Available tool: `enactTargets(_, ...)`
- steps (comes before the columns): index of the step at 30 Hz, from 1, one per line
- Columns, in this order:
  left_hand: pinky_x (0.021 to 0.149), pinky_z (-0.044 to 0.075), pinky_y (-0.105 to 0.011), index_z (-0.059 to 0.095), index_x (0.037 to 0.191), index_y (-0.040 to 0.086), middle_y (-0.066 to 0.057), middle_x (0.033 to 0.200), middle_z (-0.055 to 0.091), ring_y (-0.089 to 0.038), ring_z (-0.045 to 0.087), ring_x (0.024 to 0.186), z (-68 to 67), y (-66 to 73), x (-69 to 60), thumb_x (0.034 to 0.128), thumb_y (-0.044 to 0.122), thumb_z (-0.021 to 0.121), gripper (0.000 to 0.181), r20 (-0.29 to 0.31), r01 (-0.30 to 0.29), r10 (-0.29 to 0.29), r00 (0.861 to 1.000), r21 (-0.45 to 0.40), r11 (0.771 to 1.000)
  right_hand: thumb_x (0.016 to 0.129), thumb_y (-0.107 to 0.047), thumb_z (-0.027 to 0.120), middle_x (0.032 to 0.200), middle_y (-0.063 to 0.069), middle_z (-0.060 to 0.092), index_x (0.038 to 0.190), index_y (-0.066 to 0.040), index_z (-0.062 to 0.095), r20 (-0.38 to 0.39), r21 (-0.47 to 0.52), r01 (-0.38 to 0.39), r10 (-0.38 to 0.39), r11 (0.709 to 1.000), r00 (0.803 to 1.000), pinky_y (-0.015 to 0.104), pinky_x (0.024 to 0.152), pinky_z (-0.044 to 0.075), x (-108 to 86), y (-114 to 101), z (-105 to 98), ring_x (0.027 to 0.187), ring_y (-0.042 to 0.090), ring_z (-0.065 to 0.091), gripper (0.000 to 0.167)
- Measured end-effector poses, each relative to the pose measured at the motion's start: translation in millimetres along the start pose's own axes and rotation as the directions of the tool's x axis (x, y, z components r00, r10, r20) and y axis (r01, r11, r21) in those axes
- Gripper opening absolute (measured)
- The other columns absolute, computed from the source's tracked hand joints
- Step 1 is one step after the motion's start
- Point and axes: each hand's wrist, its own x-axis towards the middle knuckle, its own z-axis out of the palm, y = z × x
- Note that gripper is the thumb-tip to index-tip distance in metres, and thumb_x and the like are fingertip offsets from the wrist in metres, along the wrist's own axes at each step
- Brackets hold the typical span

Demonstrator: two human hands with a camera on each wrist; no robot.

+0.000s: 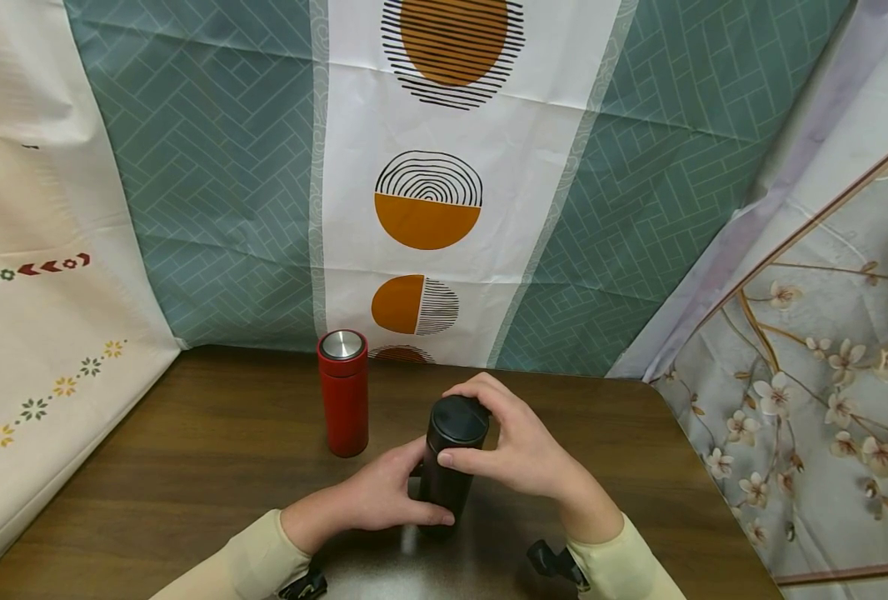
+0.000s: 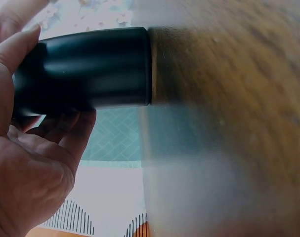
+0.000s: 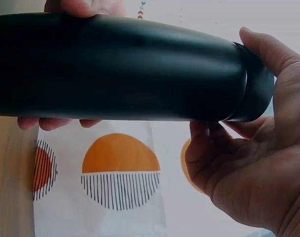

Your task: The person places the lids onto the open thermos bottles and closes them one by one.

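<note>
A black bottle [image 1: 444,492] with a black lid [image 1: 460,419] stands upright on the wooden table. The left hand [image 1: 375,493] holds its body from the left, thumb across the near side. At the top, the right hand [image 1: 522,442] grips around the lid, thumb in front and fingers behind. In the left wrist view the bottle [image 2: 90,69] has its base at the table surface, with the left hand [image 2: 33,163] around it. The right wrist view shows the right hand's [image 3: 268,153] thumb and fingers at the lid [image 3: 258,89], which sits on the bottle body [image 3: 125,69].
A red bottle [image 1: 346,408] with a silver-topped lid stands on the wooden table [image 1: 212,467], behind and left of the black one. Patterned cloths [image 1: 226,183] hang behind the table and on both sides. Black straps [image 1: 556,562] are at both wrists.
</note>
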Motion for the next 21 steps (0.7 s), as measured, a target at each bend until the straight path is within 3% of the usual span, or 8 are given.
enactTargets(14, 0.116, 0.051, -0.04, 0.045, 0.162, 0.043, 0.017, 0.146, 0.065, -0.012, 0.063, 0.133, -0.3, -1.3, 0.4, 0.0907, 0.046, 0.094, 0.087, 0.02, -0.001, 0.001, 1.0, -0.02, 1.0, 0.086, -0.034, 0.099, 0.123, -0.011, 0.066, 0.131, -0.028, 0.067, -0.035, -0.074, -0.025, 0.022, 0.997, 0.999, 0.037, 0.094, 0.055, -1.8, -3.6, 2.1, 0.112, 0.015, 0.064, 0.055)
enactTargets(21, 0.117, 0.05, -0.043, 0.05, 0.155, 0.046, 0.018, 0.145, 0.065, -0.012, 0.063, 0.134, 0.8, -3.2, 1.8, 0.0902, 0.048, 0.094, 0.079, 0.016, -0.006, 0.006, 1.0, -0.003, 1.0, 0.09, -0.031, 0.097, 0.136, -0.007, 0.065, 0.152, -0.026, 0.061, 0.041, -0.036, -0.005, 0.006, 0.999, 0.999, 0.04, 0.103, 0.053, -3.3, -3.4, -5.0, 0.119, 0.018, 0.063, 0.072)
